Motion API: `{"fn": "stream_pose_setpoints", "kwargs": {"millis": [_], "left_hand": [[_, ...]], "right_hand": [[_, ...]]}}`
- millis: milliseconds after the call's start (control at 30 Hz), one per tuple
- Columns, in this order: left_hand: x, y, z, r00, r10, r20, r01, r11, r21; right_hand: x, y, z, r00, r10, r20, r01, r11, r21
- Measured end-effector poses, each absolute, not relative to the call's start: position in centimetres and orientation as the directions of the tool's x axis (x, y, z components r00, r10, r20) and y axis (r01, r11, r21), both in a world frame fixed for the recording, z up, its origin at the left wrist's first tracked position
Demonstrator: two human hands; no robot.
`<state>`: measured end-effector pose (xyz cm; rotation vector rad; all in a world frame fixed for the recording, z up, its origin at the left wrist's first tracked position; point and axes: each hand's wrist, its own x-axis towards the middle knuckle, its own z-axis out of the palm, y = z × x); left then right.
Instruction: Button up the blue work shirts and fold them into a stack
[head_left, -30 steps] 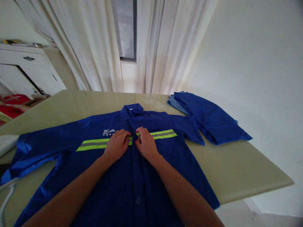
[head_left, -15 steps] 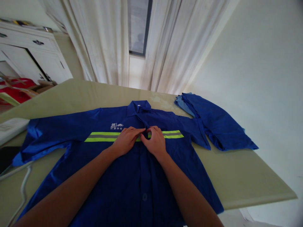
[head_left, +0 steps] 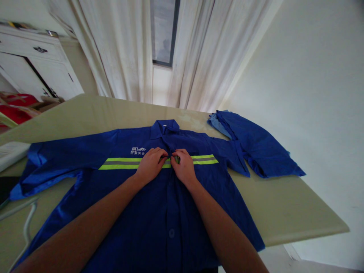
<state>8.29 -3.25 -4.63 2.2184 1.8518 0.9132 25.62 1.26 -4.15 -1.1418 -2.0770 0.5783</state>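
A blue work shirt (head_left: 119, 204) with a yellow-green reflective band lies spread on the table, front up, collar pointing away from me. White lettering and a logo sit on its chest. My left hand (head_left: 152, 165) and my right hand (head_left: 183, 167) meet at the front placket, level with the band. Both have bent fingers pinching the placket edges, close together. Whatever button lies between the fingertips is hidden. Lower down the placket a dark button (head_left: 171, 232) shows.
Another blue garment (head_left: 261, 148), folded, lies at the right on the pale table (head_left: 295, 212). A white device (head_left: 13, 153), a dark flat object (head_left: 7, 187) and a white cable (head_left: 27, 223) are at the left. Curtains (head_left: 125, 57) hang behind the table; a white cabinet (head_left: 54, 72) stands back left.
The fingers have shifted slightly at the placket, and the right hand's fingers have curled in more over the band. The whole view has moved a little; the shirt lies as before.
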Motion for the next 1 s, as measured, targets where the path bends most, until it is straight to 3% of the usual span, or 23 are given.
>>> {"fn": "stream_pose_setpoints", "kwargs": {"millis": [433,733,1000], "left_hand": [[9.3,-4.3,-3.1,0.214,0.873,0.438,0.966,-0.255,0.036],[9.4,-4.3,-3.1,0.197,0.896,0.398,0.967,-0.244,0.07],[9.1,-4.1,-3.6,0.16,0.886,0.436,0.973,-0.215,0.081]], "right_hand": [[25.1,0.2,-3.1,-0.42,0.82,0.389,0.603,0.573,-0.555],[24.5,-0.7,-2.7,-0.425,0.843,0.33,0.71,0.536,-0.457],[25.1,0.1,-3.0,-0.373,0.86,0.35,0.654,0.511,-0.559]]}}
